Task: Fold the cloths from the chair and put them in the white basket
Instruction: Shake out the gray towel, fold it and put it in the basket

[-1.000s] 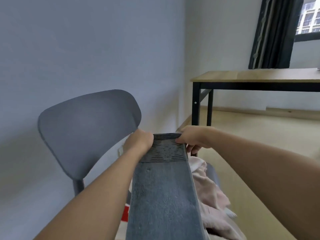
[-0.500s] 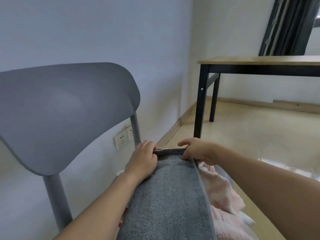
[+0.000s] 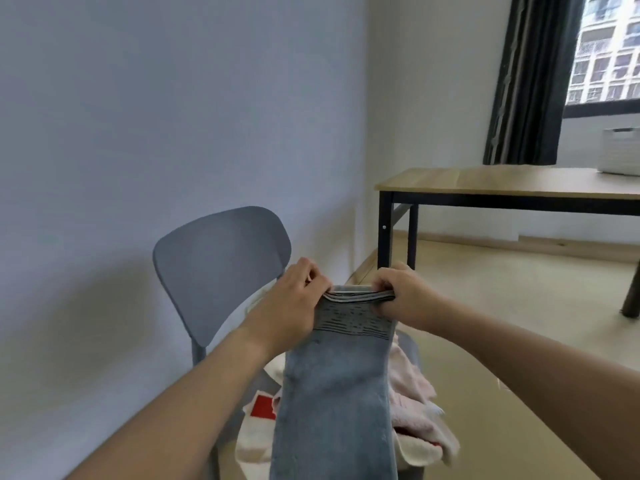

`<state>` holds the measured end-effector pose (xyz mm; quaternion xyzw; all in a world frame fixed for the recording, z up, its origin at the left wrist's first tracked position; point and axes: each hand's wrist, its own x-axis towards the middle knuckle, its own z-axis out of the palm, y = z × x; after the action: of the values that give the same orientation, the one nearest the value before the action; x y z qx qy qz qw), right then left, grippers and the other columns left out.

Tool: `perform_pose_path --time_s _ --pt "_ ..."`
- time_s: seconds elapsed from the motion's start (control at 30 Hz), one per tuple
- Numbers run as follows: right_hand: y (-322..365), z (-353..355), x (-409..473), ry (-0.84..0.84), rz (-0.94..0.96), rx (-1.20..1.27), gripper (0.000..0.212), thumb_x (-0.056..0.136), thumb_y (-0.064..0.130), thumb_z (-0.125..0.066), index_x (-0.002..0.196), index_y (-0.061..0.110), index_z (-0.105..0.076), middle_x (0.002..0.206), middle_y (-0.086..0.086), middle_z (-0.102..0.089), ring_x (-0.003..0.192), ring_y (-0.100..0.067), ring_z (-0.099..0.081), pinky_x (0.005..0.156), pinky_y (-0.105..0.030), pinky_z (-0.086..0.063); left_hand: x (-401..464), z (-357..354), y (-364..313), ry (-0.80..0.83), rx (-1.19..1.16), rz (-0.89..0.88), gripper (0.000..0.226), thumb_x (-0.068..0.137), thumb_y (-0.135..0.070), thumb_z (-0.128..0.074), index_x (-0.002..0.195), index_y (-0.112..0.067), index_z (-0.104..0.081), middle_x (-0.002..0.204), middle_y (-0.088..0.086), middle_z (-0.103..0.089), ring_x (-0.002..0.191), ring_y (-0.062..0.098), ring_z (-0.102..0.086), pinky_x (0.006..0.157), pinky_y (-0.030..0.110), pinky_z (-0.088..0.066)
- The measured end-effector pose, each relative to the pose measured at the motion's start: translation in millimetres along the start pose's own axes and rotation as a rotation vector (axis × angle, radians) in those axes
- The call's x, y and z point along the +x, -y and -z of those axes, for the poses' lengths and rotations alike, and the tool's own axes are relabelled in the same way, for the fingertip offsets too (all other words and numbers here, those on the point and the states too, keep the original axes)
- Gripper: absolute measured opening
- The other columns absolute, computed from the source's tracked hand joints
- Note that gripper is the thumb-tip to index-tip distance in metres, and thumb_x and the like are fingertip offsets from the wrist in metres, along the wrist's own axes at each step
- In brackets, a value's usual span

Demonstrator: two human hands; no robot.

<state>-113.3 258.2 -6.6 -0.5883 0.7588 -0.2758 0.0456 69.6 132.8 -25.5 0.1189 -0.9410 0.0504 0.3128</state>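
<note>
The left hand [image 3: 294,299] and right hand [image 3: 405,299] each have their grip clamped on one top corner of the grey towel [image 3: 339,393], holding its stacked edges level so the fold stays square. It hangs over the chair [image 3: 221,265], where the pink cloths [image 3: 415,410] lie at about four o'clock of it. The white basket [image 3: 621,150] (probably it, half cropped) sits on the bench [image 3: 485,181] at two o'clock. No writing is readable.

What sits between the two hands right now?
In the head view, the folded top edge of the grey towel spans the gap, pinched at one corner by the left hand and at the other by the right hand.
</note>
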Motion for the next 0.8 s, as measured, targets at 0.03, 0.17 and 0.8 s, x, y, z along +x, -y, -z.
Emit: perform_pose_path --time_s 0.03,0.17,0.8 --pt "9.8 9.9 -13.6 -0.011 0.025 -0.02 0.03 0.079 0.011 -0.066 0.069 0.031 -0.046 0.097 0.005 -0.042 0.083 -0.012 -0.048 0.067 -0.011 -0.036 -1.5 14.8 -10.5 0.028 0.012 -0.011 0.024 0.089 -0.006 -0.044 0.106 -0.012 -0.059 0.112 0.005 -0.045 0.089 0.016 -0.042 0.078 0.029 -0.045" --pt "47.4 42.6 -59.1 0.026 0.045 -0.128 0.025 0.077 0.011 -0.065 0.062 0.023 -0.049 0.095 0.002 -0.052 0.082 -0.013 -0.051 0.069 -0.019 -0.047 -7.2 66.4 -47.9 0.253 0.101 -0.045 0.024 0.088 -0.013 -0.048 0.108 -0.017 -0.061 0.113 0.001 -0.052 0.1 0.018 -0.049 0.09 0.032 -0.044" --pt "99.0 139.6 -122.0 0.143 -0.012 -0.127 0.03 0.069 0.018 -0.076 0.065 0.018 -0.045 0.078 -0.002 -0.051 0.071 -0.018 -0.047 0.063 -0.032 -0.038 3.7 181.1 -110.5 0.381 -0.064 0.327 0.035 0.093 -0.023 -0.048 0.061 -0.012 -0.045 0.07 0.009 -0.05 0.061 0.019 -0.042 0.056 0.03 -0.031"
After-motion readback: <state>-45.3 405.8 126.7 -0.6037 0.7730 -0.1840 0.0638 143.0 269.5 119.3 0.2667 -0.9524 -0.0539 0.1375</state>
